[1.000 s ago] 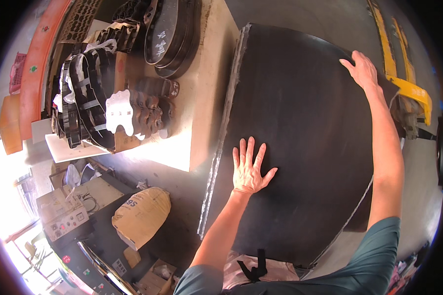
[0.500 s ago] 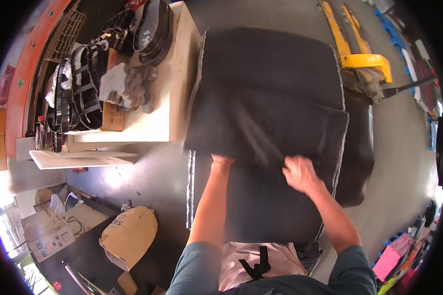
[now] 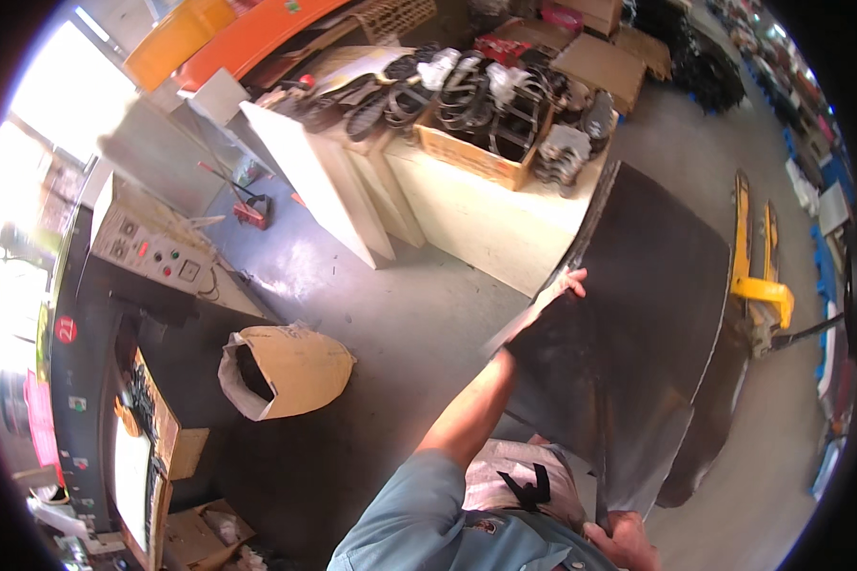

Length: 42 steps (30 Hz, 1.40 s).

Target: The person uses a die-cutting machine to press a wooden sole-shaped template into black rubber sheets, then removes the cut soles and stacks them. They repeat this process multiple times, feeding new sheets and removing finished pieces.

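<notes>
Here, a black sheet [image 3: 662, 295] lies creased before the person, beside the pale table [image 3: 486, 224]. The left arm [image 3: 471, 407] stretches forward, left hand [image 3: 568, 284] at the sheet's left edge, grip unclear; well apart, the right hand [image 3: 628, 543], low by the waist, clamps the near end.

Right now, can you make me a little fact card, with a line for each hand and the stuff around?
Left hand: at the left edge of the black sheet; how tightly it grips is hard to tell
Right hand: curled at the sheet's near end
Sheet shape: bent, with folds
Table: holds a cardboard box with dark things in it
To the left: open tan sack, button panel
To the right: yellow pallet truck
</notes>
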Available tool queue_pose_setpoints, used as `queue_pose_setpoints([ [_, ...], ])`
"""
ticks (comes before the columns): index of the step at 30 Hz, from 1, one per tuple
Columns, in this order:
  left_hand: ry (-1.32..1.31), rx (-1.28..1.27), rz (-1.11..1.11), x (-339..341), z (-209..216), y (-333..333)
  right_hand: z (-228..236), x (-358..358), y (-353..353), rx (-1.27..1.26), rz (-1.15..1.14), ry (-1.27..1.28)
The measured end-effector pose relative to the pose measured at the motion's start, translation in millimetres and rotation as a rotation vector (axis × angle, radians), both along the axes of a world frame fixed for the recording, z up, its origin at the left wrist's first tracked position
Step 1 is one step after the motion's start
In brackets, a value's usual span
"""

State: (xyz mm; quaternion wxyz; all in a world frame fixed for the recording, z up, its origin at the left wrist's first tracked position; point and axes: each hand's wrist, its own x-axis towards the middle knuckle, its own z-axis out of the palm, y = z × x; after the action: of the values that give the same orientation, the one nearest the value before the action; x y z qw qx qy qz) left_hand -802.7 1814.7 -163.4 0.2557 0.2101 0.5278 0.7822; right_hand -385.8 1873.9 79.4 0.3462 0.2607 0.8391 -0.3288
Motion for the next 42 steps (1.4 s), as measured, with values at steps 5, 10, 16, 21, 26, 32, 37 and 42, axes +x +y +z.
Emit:
queue_pose_setpoints([
  [5,0.163,-0.022,0.033,27,-7,-130,72,-30,-65,0.072,0.248,-0.112],
  [10,-0.386,0.611,-0.188,128,-83,-265,135,-83,-106,-0.212,0.640,0.113],
  [16,-0.295,-0.375,0.090,267,-126,-350,116,-166,-120,-0.610,0.862,0.097],
  [21,-0.291,-0.423,0.296,326,-96,-369,78,-222,-136,-0.804,0.930,0.093],
  [26,-0.460,-0.664,0.350,348,-54,-372,55,-256,-161,-0.905,0.943,-0.142],
  [32,-0.606,-0.384,0.409,331,18,-387,51,-272,-177,-0.856,0.892,-0.252],
  [37,-0.579,-0.483,0.283,300,49,-427,39,-271,-214,-0.894,0.787,-0.229],
  [42,-0.512,-0.302,0.251,280,11,-484,39,-267,-279,-0.931,0.658,-0.185],
])
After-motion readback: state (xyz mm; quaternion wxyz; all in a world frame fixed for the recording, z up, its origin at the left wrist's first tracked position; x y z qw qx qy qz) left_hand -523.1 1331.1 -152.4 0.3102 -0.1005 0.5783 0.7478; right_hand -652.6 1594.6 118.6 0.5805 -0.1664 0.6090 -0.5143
